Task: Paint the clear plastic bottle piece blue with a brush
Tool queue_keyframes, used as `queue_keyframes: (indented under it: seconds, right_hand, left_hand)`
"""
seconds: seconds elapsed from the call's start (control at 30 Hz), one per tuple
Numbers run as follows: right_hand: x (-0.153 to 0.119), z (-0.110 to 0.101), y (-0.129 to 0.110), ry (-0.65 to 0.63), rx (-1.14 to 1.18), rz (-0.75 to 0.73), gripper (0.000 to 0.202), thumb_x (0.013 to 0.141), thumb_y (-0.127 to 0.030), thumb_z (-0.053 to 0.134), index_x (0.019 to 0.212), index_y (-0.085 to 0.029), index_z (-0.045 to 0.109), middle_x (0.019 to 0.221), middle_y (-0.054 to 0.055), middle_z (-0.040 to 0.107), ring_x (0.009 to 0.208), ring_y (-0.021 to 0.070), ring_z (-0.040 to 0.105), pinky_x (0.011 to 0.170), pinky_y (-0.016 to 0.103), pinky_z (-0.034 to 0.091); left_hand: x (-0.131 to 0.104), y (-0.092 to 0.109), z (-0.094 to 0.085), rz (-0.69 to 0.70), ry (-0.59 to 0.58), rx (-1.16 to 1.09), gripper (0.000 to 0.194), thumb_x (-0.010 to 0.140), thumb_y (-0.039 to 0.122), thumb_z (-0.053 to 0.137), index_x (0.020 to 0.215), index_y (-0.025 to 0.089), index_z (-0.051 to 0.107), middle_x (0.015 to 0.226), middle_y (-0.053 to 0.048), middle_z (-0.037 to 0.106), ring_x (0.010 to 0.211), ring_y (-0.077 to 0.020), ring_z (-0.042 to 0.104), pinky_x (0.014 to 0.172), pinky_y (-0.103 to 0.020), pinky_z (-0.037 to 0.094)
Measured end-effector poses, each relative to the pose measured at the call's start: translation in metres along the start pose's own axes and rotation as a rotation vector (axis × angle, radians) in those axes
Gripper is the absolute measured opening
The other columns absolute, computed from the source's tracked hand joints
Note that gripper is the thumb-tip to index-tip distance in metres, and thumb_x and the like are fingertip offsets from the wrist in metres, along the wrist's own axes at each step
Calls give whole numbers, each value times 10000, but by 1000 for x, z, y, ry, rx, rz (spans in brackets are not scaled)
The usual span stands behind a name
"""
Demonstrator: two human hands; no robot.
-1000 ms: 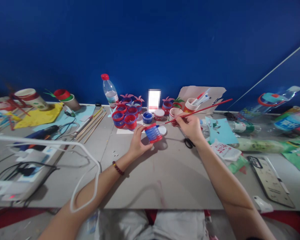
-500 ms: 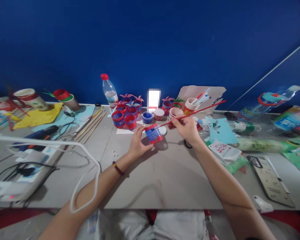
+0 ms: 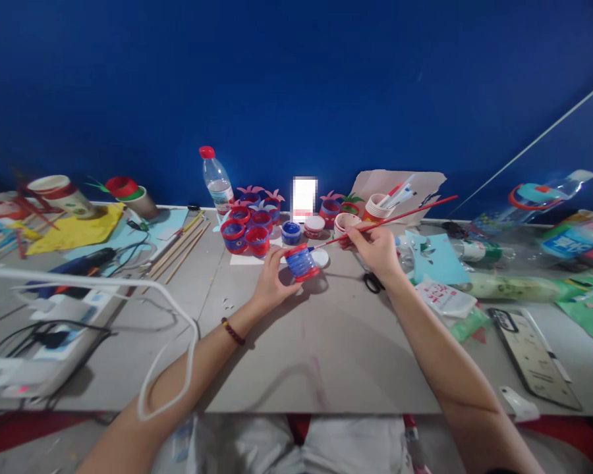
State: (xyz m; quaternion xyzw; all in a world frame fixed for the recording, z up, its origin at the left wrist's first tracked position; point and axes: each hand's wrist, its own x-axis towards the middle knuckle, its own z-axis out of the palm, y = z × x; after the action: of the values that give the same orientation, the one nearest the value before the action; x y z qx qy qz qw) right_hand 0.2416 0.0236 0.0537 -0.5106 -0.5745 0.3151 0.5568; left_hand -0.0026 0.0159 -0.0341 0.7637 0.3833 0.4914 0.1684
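My left hand (image 3: 273, 283) grips a small tilted cup (image 3: 302, 263), its side painted blue between red rims. Pinched in my right hand (image 3: 377, 253) is a red-handled paintbrush (image 3: 405, 212), its tip close to the cup's upper right side; whether it touches I cannot tell. Behind the cup stand an open jar of blue paint (image 3: 291, 232) and a red-and-white jar (image 3: 314, 226). A white lid (image 3: 319, 257) lies just right of the cup. Several red and blue cups (image 3: 257, 242) with paper leaves are grouped to the left. A paint-stained paper cup (image 3: 344, 225) is beside my right hand.
A water bottle (image 3: 216, 179) stands by the blue wall. Wooden sticks (image 3: 178, 253), a glue gun (image 3: 86, 263) and a power strip (image 3: 74, 329) with a white cable (image 3: 190, 342) are left. Scissors (image 3: 373, 283), a phone (image 3: 534, 359) and plastic bottles (image 3: 484, 250) lie right.
My right hand and the paintbrush have shifted right, drawing the brush tip from across the cup to its right side. The cup in my left hand has turned slightly.
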Motion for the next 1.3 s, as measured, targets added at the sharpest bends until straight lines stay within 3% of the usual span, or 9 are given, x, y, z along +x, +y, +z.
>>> queue_keyframes:
  seconds: [0.2, 0.63, 0.8, 0.9, 1.1, 1.3]
  right_hand:
    - [-8, 10, -6, -99, 57, 26, 505, 712, -660, 747, 720, -156, 704, 670, 75, 744, 596, 197, 712, 650, 349, 639]
    - [0, 4, -2, -45, 43, 34, 564, 659, -742, 733, 671, -181, 680, 635, 71, 736, 587, 222, 715, 632, 368, 647]
    - [3, -2, -8, -20, 92, 79, 565, 584, -743, 780, 684, -195, 682, 623, 59, 729, 587, 224, 715, 641, 376, 651]
    - [5, -7, -12, -86, 168, 123, 540, 583, -690, 822, 739, -193, 679, 656, 55, 738, 613, 223, 725, 666, 395, 659]
    - [1, -3, -11, -349, 262, 221, 474, 650, -570, 851, 804, -154, 683, 757, 75, 762, 717, 216, 753, 694, 379, 659]
    - [3, -4, -11, -387, 257, 244, 495, 611, -595, 862, 766, -160, 685, 732, 64, 759, 723, 214, 756, 748, 388, 658]
  left_hand:
    - [0, 0, 1, 18, 34, -38, 674, 663, 272, 817, 1257, 261, 499, 1209, -81, 562, 1155, -293, 574, 1013, -517, 496]
    - [-2, -4, 6, -20, 107, -111, 679, 647, 279, 831, 1233, 258, 490, 1191, -87, 552, 1137, -282, 575, 996, -524, 531]
    - [-3, -6, 5, -21, 90, -110, 710, 640, 274, 834, 1253, 256, 477, 1203, -90, 547, 1148, -292, 566, 1004, -539, 522]
    - [-3, -6, 4, -20, 73, -100, 728, 638, 280, 832, 1270, 253, 471, 1215, -89, 545, 1150, -292, 566, 1015, -538, 511]
    - [-1, 0, 4, -9, 66, -78, 672, 658, 278, 820, 1245, 243, 496, 1196, -83, 565, 1124, -275, 583, 1007, -494, 514]
    - [-1, 2, 3, 0, 86, -99, 688, 635, 267, 840, 1226, 232, 490, 1164, -73, 569, 1086, -263, 591, 973, -472, 528]
